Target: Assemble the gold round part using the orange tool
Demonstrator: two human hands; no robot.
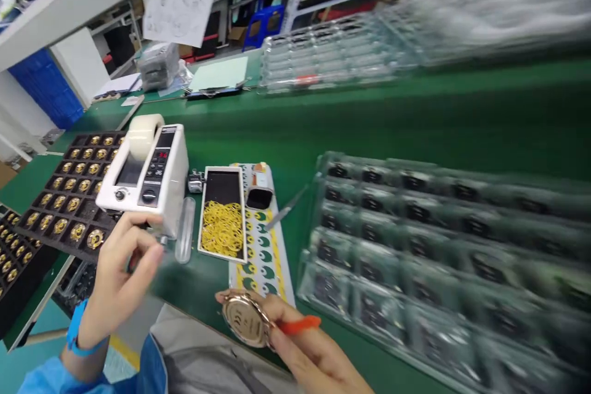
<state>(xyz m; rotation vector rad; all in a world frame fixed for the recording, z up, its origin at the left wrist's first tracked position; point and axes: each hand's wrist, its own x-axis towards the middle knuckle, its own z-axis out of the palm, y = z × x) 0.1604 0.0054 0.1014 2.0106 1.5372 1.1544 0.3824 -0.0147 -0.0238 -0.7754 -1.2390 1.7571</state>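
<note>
My right hand (pixel 305 335) grips a round watch case (pixel 248 320) with a rose-gold rim, its engraved metal back turned up. An orange strip-like piece (pixel 299 325) sticks out between the fingers of that hand; what it is stays unclear. My left hand (pixel 124 277), with a blue band at the wrist, is at the front of a white tape dispenser (pixel 159 178). Its index finger and thumb are apart, while the other fingers curl. A small dark and reddish bit shows in the hollow of that hand, too unclear to name. A roll of pale tape (pixel 144 135) sits on the dispenser.
A white tray (pixel 202 221) of yellow rings (pixel 221 228) lies on a printed sheet (pixel 277 246) beside metal tweezers (pixel 286 208). At right stands a clear compartment tray (pixel 369 314) with dark parts. Black trays (pixel 55 209) of gold round parts lie left. A clipboard (pixel 217 77) is behind.
</note>
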